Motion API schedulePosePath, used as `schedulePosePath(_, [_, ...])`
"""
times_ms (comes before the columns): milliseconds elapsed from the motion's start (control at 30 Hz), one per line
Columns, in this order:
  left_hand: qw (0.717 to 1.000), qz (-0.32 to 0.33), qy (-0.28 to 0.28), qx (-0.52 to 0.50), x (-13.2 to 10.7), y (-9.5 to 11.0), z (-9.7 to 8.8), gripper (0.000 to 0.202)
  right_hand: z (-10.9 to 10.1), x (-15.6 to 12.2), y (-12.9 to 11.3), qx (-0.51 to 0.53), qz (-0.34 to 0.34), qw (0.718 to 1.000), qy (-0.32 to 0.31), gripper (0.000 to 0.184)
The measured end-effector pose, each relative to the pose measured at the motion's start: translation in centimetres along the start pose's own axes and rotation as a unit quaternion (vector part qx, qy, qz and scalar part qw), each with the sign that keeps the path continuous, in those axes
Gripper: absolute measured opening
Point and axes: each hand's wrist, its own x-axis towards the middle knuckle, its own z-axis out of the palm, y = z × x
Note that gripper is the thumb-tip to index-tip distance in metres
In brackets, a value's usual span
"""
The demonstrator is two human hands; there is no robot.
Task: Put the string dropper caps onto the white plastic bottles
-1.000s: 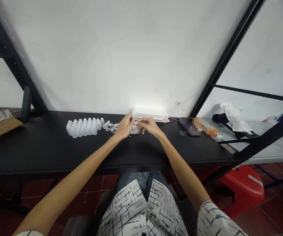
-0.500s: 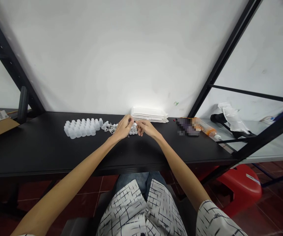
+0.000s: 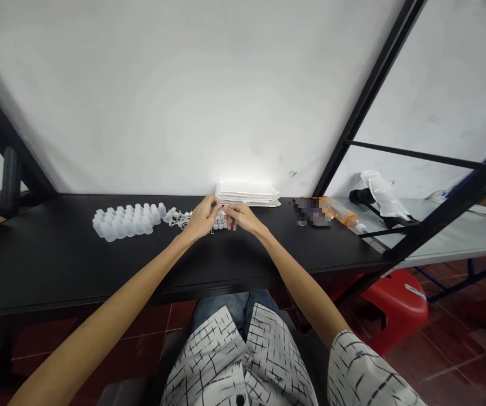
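The view has swung right; both arms (image 3: 116,307) still reach forward, left hand (image 3: 202,219) and right hand (image 3: 243,217) close together by small white pieces (image 3: 220,224) on the black table (image 3: 226,259). Whether the bent fingers (image 3: 232,211) grip anything, I cannot tell. White wall (image 3: 184,101) behind; red stool (image 3: 407,304) at right.

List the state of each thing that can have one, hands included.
Left hand: curled; whether it holds anything is too small to tell.
Right hand: curled close to the left; grip unclear.
Small white pieces: clustered, partly hidden.
Translucent bottles: grouped upright, one beside them tipped.
White cords: loosely tangled.
White stack: lying flat.
Orange-banded bottle: on its side.
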Motion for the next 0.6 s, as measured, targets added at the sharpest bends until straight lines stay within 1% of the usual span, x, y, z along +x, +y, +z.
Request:
schedulePosePath(167, [0.999, -0.020, -0.003, -0.026, 0.2, -0.9, 0.3, 0.023, 0.1, 0.1, -0.1, -0.014, -0.014, 0.999, 0.037, 0.047])
schedulePosePath(233, [0.999, -0.025, -0.006, -0.020, 0.2, -1.0, 0.3, 0.025, 0.1, 0.0, -0.3, -0.011, -0.024, 0.998, 0.051, 0.045])
schedulePosePath(300, [1.000, -0.025, 0.000, 0.009, 0.1, -0.7, 0.3, 0.025, 0.1, 0.0, -0.5, -0.015, -0.034, 0.997, 0.060, 0.042])
schedulePosePath(400, [0.998, -0.020, 0.014, 0.052, 0.0, -0.2, 0.1, 0.024, 0.2, -0.2, -0.7, -0.015, -0.042, 0.997, 0.058, 0.037])
schedulePosePath(500, [0.997, -0.012, -0.002, 0.081, -0.2, 0.1, 0.0, 0.023, 0.4, -0.1, -0.7, -0.006, -0.026, 0.999, 0.043, 0.031])
schedulePosePath(600, [0.988, 0.012, -0.012, 0.151, -0.4, 0.3, 0.1, 0.026, 0.3, -0.1, -0.6, -0.005, -0.010, 1.000, 0.027, 0.030])
